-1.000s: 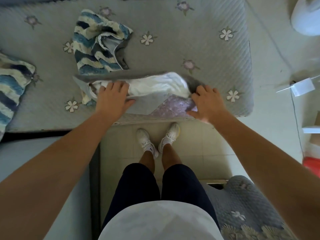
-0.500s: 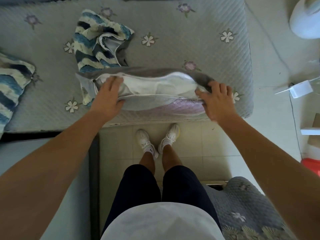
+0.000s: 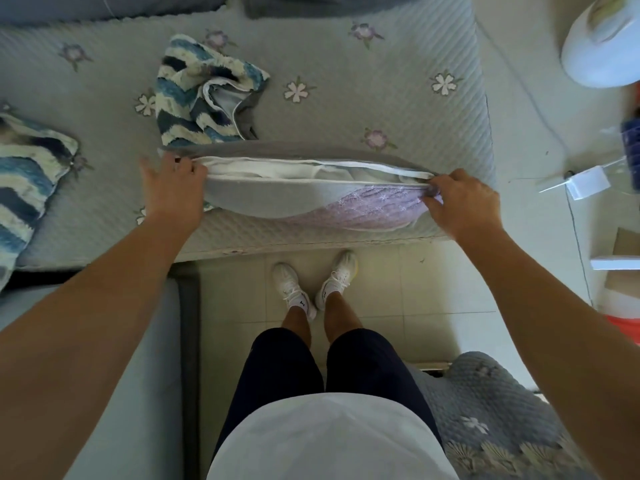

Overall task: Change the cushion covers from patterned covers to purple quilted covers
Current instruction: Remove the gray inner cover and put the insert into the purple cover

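Head view: the purple quilted cover [image 3: 363, 209], seemingly soft, light and floppy, lies along the front edge of the seat [image 3: 381, 98]; left grip [image 3: 173, 188] and right grip [image 3: 460, 202] hold its open hem's ends, probably the surest hold.

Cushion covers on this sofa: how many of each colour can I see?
Blue-and-cream patterned covers: 2
Purple quilted cover: 1
Total: 3
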The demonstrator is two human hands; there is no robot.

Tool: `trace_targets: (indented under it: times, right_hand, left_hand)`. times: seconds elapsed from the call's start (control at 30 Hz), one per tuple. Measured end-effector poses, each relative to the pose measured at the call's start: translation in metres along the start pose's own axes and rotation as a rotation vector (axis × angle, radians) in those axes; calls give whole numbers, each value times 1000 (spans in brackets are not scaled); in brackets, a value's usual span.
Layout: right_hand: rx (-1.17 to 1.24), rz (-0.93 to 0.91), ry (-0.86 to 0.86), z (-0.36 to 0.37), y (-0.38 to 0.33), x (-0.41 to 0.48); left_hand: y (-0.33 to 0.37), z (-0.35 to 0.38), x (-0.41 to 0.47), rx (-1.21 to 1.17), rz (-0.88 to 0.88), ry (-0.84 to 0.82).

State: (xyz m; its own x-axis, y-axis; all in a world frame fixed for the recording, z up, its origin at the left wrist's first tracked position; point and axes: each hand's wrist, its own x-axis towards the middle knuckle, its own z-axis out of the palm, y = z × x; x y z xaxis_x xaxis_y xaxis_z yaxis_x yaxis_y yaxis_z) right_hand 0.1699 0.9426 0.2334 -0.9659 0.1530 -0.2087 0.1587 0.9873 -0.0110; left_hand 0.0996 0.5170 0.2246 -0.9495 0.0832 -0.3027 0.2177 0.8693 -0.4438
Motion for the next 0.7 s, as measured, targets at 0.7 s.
trace_targets:
  times: [0.7]
  right_hand:
    - [79, 42, -68, -15, 13, 1]
  left_hand:
    - [-3, -13, -20, -643, -31, 180]
